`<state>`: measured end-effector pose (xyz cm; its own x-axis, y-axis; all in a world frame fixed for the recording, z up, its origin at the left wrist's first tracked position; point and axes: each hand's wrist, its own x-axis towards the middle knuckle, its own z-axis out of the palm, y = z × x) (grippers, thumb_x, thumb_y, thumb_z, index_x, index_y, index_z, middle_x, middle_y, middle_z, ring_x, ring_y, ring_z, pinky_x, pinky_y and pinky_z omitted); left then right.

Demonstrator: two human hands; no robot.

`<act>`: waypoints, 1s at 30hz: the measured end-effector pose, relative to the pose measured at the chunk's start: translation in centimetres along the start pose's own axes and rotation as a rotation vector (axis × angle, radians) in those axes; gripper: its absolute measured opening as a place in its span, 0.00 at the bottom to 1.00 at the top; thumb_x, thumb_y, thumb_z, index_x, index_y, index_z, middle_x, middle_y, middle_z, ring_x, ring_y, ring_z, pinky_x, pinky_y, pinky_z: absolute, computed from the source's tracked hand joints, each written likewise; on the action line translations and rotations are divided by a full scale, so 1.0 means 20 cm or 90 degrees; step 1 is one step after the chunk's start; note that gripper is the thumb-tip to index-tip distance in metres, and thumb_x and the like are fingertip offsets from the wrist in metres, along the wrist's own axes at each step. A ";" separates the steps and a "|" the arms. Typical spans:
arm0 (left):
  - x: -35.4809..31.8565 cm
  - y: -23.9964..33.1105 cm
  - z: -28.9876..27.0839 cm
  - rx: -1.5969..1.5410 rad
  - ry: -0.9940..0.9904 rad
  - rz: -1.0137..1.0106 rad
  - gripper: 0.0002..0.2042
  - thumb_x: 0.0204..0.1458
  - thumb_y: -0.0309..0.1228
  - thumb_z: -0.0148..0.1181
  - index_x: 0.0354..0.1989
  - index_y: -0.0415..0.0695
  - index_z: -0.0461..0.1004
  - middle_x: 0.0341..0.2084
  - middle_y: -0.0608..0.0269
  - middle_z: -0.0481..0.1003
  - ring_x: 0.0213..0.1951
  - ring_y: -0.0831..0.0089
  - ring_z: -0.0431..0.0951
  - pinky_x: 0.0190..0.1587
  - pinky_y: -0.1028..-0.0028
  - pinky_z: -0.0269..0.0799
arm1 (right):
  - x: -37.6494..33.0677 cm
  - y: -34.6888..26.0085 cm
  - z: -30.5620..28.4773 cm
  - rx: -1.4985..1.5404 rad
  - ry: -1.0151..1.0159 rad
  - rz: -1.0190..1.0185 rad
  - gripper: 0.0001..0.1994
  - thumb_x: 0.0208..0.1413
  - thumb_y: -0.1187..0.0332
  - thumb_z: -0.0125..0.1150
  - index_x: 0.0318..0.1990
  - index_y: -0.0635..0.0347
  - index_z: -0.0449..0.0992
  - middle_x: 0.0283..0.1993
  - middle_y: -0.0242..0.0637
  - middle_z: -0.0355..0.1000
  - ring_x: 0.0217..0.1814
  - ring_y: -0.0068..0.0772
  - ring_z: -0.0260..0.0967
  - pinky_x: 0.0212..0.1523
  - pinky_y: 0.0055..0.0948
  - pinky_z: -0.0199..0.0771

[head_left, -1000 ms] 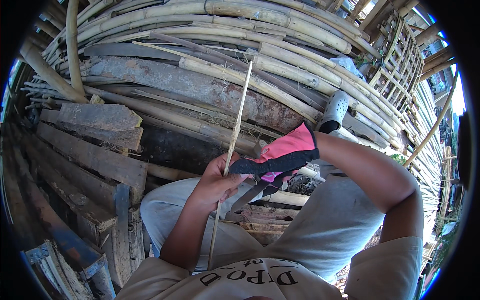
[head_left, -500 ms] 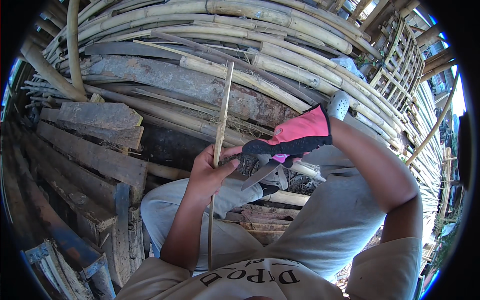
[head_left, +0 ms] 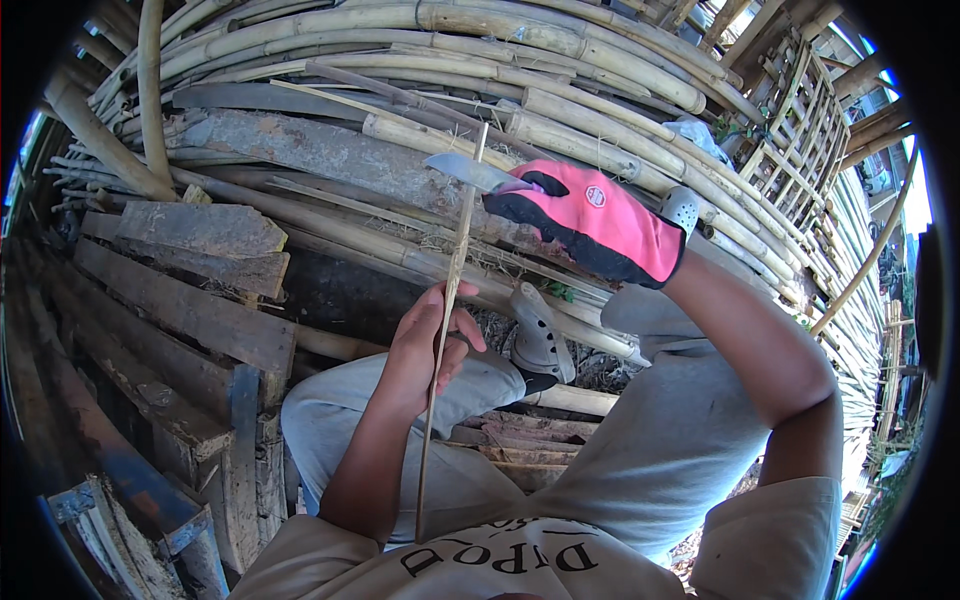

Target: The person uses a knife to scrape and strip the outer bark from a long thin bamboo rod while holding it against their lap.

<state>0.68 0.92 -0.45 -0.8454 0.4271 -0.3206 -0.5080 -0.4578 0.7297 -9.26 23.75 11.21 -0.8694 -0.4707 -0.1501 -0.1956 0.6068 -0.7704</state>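
Since half a second ago our right hand [head_left: 600, 222], in its pink glove, has run up along the strip [head_left: 447, 310] and now sits near the top end, the knife [head_left: 470, 170] carried with it so that the blade lies across the strip just below its tip; the left hand [head_left: 425, 345] has hardly shifted. In the head view (the only one we have) the right hand is closed around the knife handle, which the glove hides, and the blade points to our left. The left hand is bare and wraps the strip loosely at mid-length, thumb and fingers curled about it, not quite clenched. The strip stands nearly upright, its foot down by our shirt, its top against the stacked poles. We judge the stroke to be at or near its end, with the blade almost off the tip; how many more passes the strip needs we cannot tell, since its surface is too thin to read. We sit outdoors with our knees drawn up in grey trousers [head_left: 640, 450], a grey clog [head_left: 538, 340] on one foot. Ahead lies a heap of bamboo poles [head_left: 560, 50], to our left weathered planks [head_left: 190, 310], and to the right a lattice frame [head_left: 790, 130] in bright sun.
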 end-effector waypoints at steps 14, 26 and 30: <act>0.01 -0.04 0.01 -0.215 -0.178 -0.106 0.25 0.70 0.50 0.32 0.49 0.38 0.68 0.23 0.71 0.61 0.17 0.81 0.59 0.17 0.83 0.58 | -0.03 0.01 0.16 -0.497 0.077 -0.274 0.10 0.58 0.61 0.61 0.43 0.53 0.77 0.35 0.36 0.73 0.34 0.43 0.73 0.31 0.38 0.75; 0.08 -0.08 -0.10 -0.442 -0.356 -0.110 0.13 0.66 0.40 0.51 0.46 0.42 0.64 0.29 0.69 0.61 0.27 0.81 0.64 0.15 0.87 0.55 | -0.06 0.01 0.18 -0.489 0.049 -0.207 0.10 0.61 0.61 0.56 0.35 0.59 0.73 0.27 0.43 0.70 0.31 0.50 0.72 0.32 0.45 0.72; 0.12 -0.09 -0.15 -0.361 -0.322 -0.059 0.13 0.66 0.39 0.50 0.45 0.42 0.60 0.27 0.67 0.61 0.20 0.81 0.64 0.10 0.85 0.54 | -0.06 0.00 0.20 -0.516 0.008 -0.165 0.12 0.62 0.60 0.56 0.35 0.60 0.73 0.26 0.45 0.71 0.31 0.52 0.72 0.32 0.45 0.73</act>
<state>-0.85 0.48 -4.31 -0.6860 0.7258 0.0499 -0.6956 -0.6744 0.2476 -6.43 21.74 8.83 -0.7561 -0.6542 -0.0188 -0.6498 0.7539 -0.0972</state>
